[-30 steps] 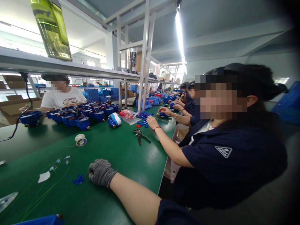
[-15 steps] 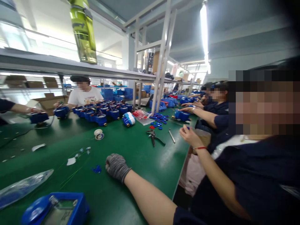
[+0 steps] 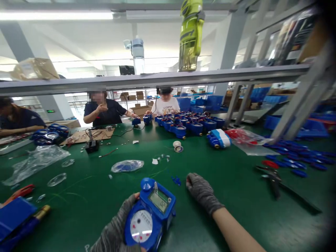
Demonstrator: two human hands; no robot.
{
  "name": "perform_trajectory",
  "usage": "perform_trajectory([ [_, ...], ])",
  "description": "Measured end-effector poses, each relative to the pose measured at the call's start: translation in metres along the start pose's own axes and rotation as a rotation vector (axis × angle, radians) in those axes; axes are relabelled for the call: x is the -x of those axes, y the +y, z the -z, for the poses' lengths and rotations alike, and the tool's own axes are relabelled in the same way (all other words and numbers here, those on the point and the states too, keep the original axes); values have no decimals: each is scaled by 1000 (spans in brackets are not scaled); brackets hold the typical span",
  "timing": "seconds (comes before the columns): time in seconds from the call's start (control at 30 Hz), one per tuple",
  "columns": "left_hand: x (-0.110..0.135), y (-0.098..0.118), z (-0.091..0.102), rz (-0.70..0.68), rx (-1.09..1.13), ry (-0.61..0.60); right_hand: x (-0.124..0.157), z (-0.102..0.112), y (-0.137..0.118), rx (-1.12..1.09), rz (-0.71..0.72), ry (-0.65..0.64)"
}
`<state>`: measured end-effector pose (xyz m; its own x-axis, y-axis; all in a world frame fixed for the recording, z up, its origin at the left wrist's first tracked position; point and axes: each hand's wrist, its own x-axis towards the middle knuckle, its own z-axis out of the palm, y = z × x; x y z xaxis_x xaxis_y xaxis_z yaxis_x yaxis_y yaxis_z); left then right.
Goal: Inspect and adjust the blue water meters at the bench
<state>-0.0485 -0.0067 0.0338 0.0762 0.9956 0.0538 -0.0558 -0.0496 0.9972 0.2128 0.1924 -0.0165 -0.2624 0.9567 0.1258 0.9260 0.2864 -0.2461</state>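
A blue water meter with a white round dial and a small grey display lies in front of me, tilted. My left hand, in a grey glove with bare fingertips, is closed around its left side and lower end. To the right, my right hand, gloved in the same grey knit, rests on the green table with its fingers curled in. What it holds, if anything, is hidden. Small blue plastic pieces lie just left of that hand. A spool of thin wire stands farther back.
Pliers and many blue caps lie at the right. Several blue meters stand at the back, beside a blue-and-white bundle. A shelf crosses overhead. Another meter is at lower left; co-workers sit across.
My view has swung left, away from the co-worker on the right. My left hand and the whole meter have come into view. The right hand stays curled on the table.
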Motion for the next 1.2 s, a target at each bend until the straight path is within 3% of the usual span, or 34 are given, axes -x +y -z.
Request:
perform_trajectory([
  [0.13,9,-8,19,15,159,-55,2,6,2,-74,34,-57],
  [0.3,9,-2,19,39,159,-97,0,3,9,-125,35,-43],
  [0.43,9,-8,17,-116,-195,37,2,5,5,-121,-21,-38],
  [0.53,8,-21,18,-246,-269,183,4,7,1,-142,-28,-25],
  [0.83,1,-20,25,-89,-183,224,3,11,0,-210,-33,-64],
  [0.93,-1,-19,35,-73,-183,241,7,13,-8,-410,79,-56],
  [1.07,-6,-16,49,-99,-203,117,19,20,-27,-878,302,-95],
  [1.2,-6,-13,48,-68,-134,202,29,25,-44,-941,373,-181],
])
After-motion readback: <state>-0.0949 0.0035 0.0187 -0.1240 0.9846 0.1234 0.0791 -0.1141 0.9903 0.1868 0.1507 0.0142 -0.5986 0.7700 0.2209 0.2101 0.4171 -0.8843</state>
